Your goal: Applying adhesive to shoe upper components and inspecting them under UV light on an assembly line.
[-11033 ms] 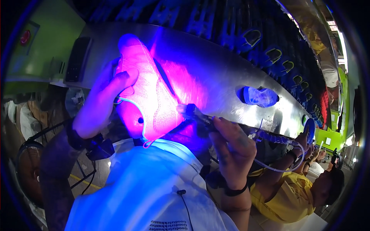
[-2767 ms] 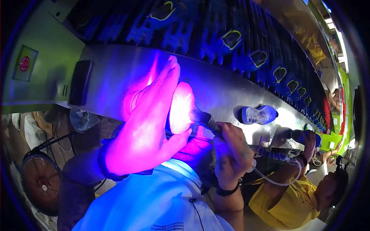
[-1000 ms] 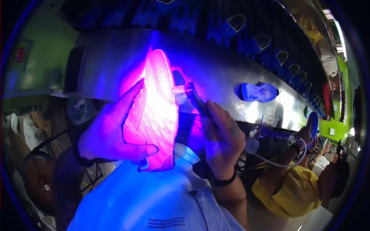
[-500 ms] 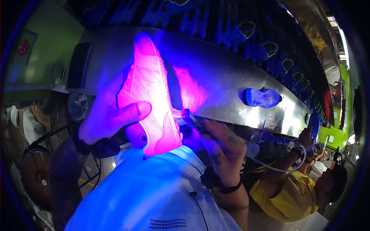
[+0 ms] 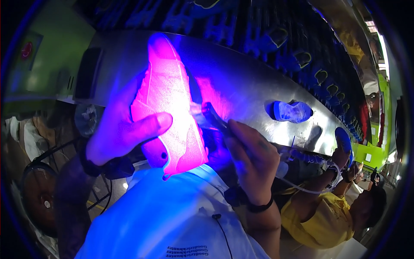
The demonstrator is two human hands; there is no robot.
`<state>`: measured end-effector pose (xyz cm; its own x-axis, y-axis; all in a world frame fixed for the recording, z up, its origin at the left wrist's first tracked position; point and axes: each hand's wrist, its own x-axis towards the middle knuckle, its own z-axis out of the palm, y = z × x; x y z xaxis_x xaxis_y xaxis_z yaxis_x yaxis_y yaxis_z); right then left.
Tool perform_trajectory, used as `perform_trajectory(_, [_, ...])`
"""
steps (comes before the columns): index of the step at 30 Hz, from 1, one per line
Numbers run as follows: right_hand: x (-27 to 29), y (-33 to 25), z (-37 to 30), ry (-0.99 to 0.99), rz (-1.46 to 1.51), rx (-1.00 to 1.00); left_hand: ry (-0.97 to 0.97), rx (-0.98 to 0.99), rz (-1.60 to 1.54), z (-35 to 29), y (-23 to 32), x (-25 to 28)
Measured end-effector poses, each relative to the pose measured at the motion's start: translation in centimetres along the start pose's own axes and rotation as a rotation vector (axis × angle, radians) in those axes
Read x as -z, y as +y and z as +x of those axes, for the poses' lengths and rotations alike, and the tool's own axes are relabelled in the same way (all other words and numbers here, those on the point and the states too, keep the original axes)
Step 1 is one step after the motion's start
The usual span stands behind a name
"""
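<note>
A shoe [image 5: 166, 86] glows bright pink under violet-blue light, its toe pointing away from me and its heel near my shirt. My left hand [image 5: 129, 131] is closed around its left side, the thumb pressed on the upper and the other fingers hidden beneath. In my right hand [image 5: 254, 159] is a brush [image 5: 213, 115] with a dark handle, gripped between the thumb and fingers. Its pale tip meets the shoe's right edge, around the middle of its length; glare blurs the exact contact.
Beneath the shoe runs a metal bench [image 5: 241, 82]. A blue shoe-shaped piece [image 5: 293, 111] lies on it to the right. Behind is a dark rack [image 5: 254, 41] with several shoes. At right, a co-worker in a yellow shirt [image 5: 321, 220] holds a blue shoe [image 5: 343, 142]. A round stool [image 5: 41, 198] stands at left.
My right hand has moved the brush slightly away from me along the shoe's right edge. The shoe has shifted a little. At right, the co-worker's hand and blue shoe have moved slightly.
</note>
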<state>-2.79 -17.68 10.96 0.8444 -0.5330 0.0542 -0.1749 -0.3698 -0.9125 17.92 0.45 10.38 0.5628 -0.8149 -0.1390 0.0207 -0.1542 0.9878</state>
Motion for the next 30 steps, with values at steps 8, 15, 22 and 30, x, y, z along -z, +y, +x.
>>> perform_trajectory(8, [1.3, -0.7, -0.9, -0.033, -0.038, -0.088, 0.084, 0.127, -0.122, 0.2, -0.7, 0.8])
perform_trajectory(15, [1.6, -0.8, -0.2, -0.006, -0.137, 0.024, 0.168, 0.148, -0.289, 0.8, -2.5, 0.9])
perform_trajectory(22, [1.7, -1.7, 1.9, 0.066, -0.326, 0.302, 0.216, 0.264, -0.615, 0.4, -1.8, -0.5])
perform_trajectory(30, [2.7, -3.0, 4.5, 0.066, -0.400, 0.584, 0.109, -0.059, -0.128, -3.4, -3.4, 0.2])
